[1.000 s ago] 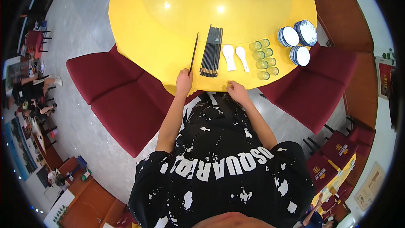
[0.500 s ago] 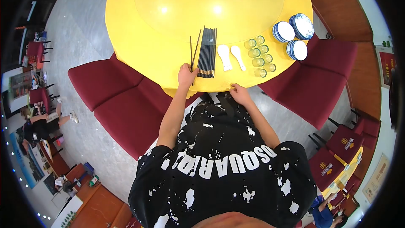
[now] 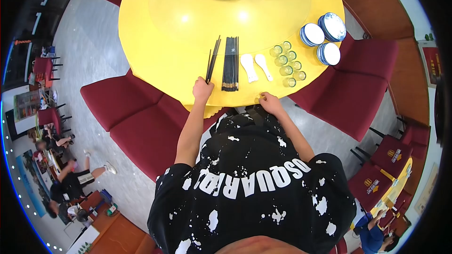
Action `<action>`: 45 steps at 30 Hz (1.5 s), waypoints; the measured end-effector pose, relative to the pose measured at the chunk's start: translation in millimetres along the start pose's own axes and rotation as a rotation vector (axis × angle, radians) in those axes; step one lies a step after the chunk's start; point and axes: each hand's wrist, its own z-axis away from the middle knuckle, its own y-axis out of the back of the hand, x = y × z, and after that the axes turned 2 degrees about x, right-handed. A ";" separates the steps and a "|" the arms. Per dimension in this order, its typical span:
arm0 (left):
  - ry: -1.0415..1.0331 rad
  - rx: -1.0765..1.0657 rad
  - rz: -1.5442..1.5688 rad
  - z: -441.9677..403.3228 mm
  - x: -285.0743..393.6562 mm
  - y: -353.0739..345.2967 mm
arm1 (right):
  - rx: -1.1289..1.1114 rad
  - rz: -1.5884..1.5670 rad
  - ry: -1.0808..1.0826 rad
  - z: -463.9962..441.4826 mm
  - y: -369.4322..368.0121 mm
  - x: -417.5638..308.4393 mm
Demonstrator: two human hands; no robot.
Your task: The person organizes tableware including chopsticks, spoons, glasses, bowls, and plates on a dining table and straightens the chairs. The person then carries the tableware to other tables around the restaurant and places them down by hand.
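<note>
At the near edge of the yellow tabletop (image 3: 165,66), left of the main bundle of chopsticks (image 3: 230,68), the left hand (image 3: 202,90) grasps a few loose dark chopsticks (image 3: 213,59) near their lower ends, their tips pointing to the far side. The work in hand seems to be separating and gathering sticks; handling them calls for a firm pinch that keeps their ends together, since one stands out shorter than the rest. The right hand (image 3: 270,103) rests at the near edge, fingers curled; whether it pinches the cloth I cannot tell. White spoons (image 3: 247,67) lie just right of the bundle, then small glasses (image 3: 286,70) in two rows, with stacks of blue-and-white dishes (image 3: 311,35) farther right. Compared with half a second earlier, the held sticks have come closer together instead of splaying apart, and the left hand has moved away from the bundle, leaving a wider gap. The right hand has hardly changed place.
</note>
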 end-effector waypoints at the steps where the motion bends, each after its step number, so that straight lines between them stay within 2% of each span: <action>1: -0.003 0.013 -0.009 -0.9 -7.6 -1.0 | 0.005 -0.002 0.002 -0.8 -1.5 1.4; 5: -0.120 0.067 -0.033 11.6 0.8 4.3 | -0.016 0.029 -0.024 -0.6 3.2 -2.5; 13: -0.078 -0.016 -0.025 23.9 34.5 13.0 | -0.015 -0.004 0.016 -11.5 -0.9 6.6; 19: -0.152 0.014 0.060 6.0 13.9 -0.8 | -0.025 -0.027 -0.056 -10.0 7.1 3.0; 22: -0.194 0.023 0.130 -1.5 0.0 -8.9 | 0.054 -0.053 -0.024 -15.5 -0.2 15.8; 28: -0.217 0.008 0.179 3.7 -4.7 -0.9 | 0.048 -0.237 -0.077 -34.4 -5.3 34.4; 31: -0.049 -0.137 0.723 -11.6 -34.9 -22.6 | 0.027 -0.071 -0.015 -36.3 -6.3 26.2; 32: 0.018 -0.086 0.955 -18.0 -51.4 -39.3 | 0.041 -0.072 -0.011 -36.7 -7.2 25.1; 35: 0.191 -0.052 1.189 2.9 -57.6 -25.0 | 0.069 -0.086 -0.016 -35.8 -9.2 26.5; 39: -0.089 0.076 0.760 21.7 -82.0 -51.9 | 0.068 -0.092 -0.034 -36.4 -5.6 23.6; 40: -0.141 0.084 0.744 31.2 -76.6 -45.3 | 0.070 -0.086 -0.038 -36.6 -6.0 24.6; 43: -0.283 0.017 0.479 41.5 -68.6 -24.9 | 0.059 -0.105 -0.070 -38.0 -8.5 29.6; 45: -0.310 -0.017 0.474 39.0 -67.9 -18.6 | 0.058 -0.096 -0.072 -40.3 -9.5 32.1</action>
